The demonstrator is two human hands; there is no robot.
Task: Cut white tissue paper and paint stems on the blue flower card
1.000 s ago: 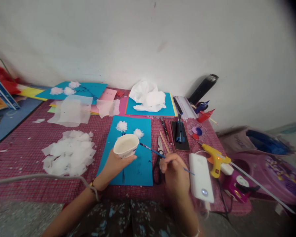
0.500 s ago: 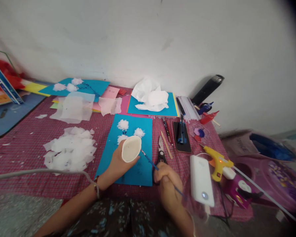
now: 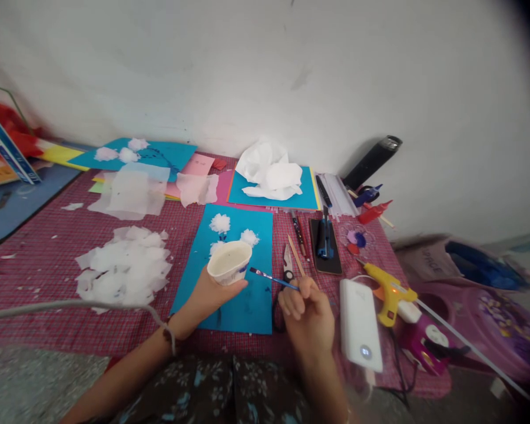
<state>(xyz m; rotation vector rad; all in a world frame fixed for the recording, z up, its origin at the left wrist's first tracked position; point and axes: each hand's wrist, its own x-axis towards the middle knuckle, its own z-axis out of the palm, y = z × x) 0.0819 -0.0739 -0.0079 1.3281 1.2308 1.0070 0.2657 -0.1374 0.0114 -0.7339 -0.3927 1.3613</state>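
Observation:
My left hand (image 3: pixel 212 297) is closed round a white paper cup (image 3: pixel 229 265), tilted so that its pale inside shows. In my right hand (image 3: pixel 309 315) is a thin blue paintbrush (image 3: pixel 274 278), its dark-tipped bristles pointing left, just right of the cup and apart from it. Under the cup lies a blue sheet of paper (image 3: pixel 247 312) with white fluffy paper tufts (image 3: pixel 219 222) and some dark blue paint marks. A pair of scissors (image 3: pixel 288 262) lies beside the sheet, its handles partly hidden by my right hand.
White tissue pieces (image 3: pixel 123 268) are heaped on the left of the checked cloth. On the right are a phone (image 3: pixel 333 259), a paint palette (image 3: pixel 357 237), a yellow glue gun (image 3: pixel 391 291) and a white power bank (image 3: pixel 361 324). A grey cable (image 3: pixel 92 305) crosses the left front.
The brush has moved away from the cup's rim, and my right hand has turned, bringing its fingers into view. The cup has shifted slightly left and its painted side now shows.

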